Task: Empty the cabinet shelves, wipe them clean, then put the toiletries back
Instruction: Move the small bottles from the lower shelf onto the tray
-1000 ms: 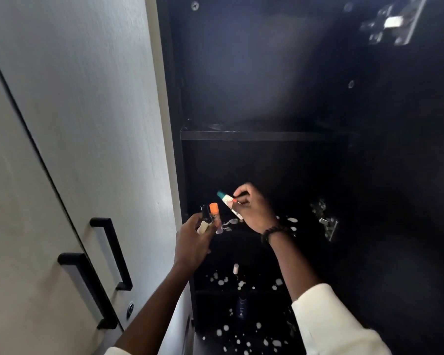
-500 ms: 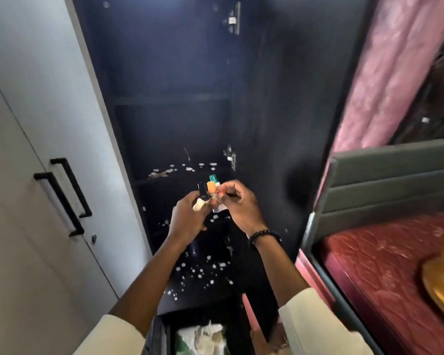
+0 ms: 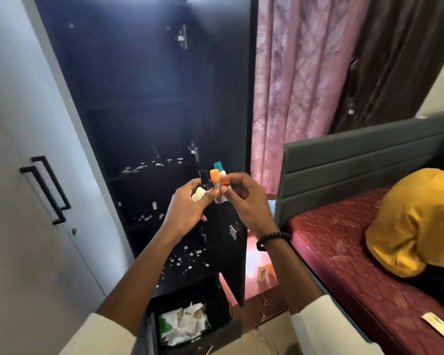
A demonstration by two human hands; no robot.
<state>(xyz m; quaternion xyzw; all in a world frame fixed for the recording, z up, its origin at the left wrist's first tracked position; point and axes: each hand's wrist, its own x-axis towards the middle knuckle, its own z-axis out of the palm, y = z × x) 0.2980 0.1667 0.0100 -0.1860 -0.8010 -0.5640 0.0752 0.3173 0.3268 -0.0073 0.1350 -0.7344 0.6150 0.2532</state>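
View swung right since earlier frame; bed at lower right. Left hand grips bottles; right hand now pinches them, frame centre.

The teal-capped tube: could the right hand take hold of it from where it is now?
Probably yes. The right hand is already against the bunch that the left hand holds, and the teal-capped tube stands on its side of the orange-capped tube, top uncovered.

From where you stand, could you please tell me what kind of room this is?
Most likely a bedroom: a bed with a grey padded headboard stands to the right, pink curtains hang behind it, and a tall dark wardrobe stands open in front.
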